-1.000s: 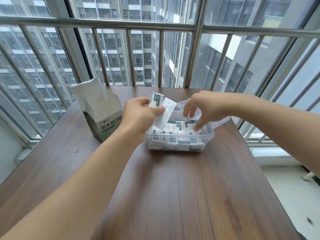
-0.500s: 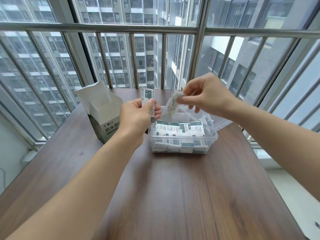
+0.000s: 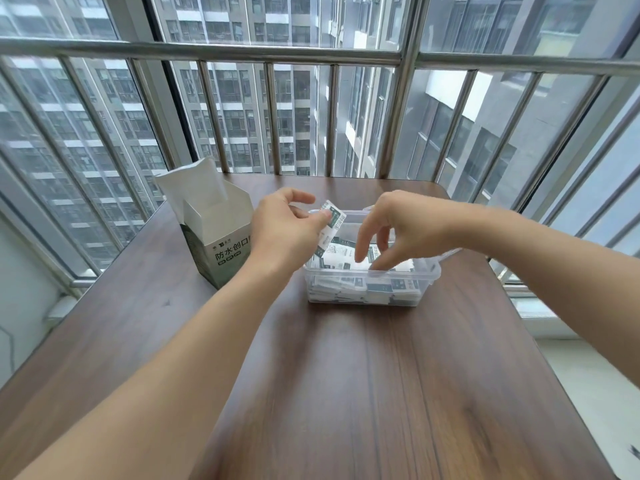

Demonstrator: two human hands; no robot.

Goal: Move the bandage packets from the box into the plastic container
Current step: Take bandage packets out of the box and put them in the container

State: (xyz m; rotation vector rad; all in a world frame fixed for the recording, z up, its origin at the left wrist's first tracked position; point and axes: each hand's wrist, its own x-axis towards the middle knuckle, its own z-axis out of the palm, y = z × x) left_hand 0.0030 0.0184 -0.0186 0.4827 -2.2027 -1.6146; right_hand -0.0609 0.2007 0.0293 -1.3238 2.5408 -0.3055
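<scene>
A clear plastic container stands on the wooden table, holding several white and dark green bandage packets. My left hand hovers at the container's left rim and pinches a bandage packet between thumb and fingers. My right hand reaches down into the container with fingers spread, fingertips touching the packets inside; nothing is gripped in it. The open grey-green cardboard box with white flaps up stands left of the container, behind my left hand. Its inside is hidden from here.
The brown wooden table stretches toward me. A metal railing and glass windows run along its far and left sides. The container's lid lies behind its right edge. On the right the table edge drops to a pale floor.
My right hand came down from above the container with a packet and now rests open inside it. My left hand dropped slightly, still holding a packet.
</scene>
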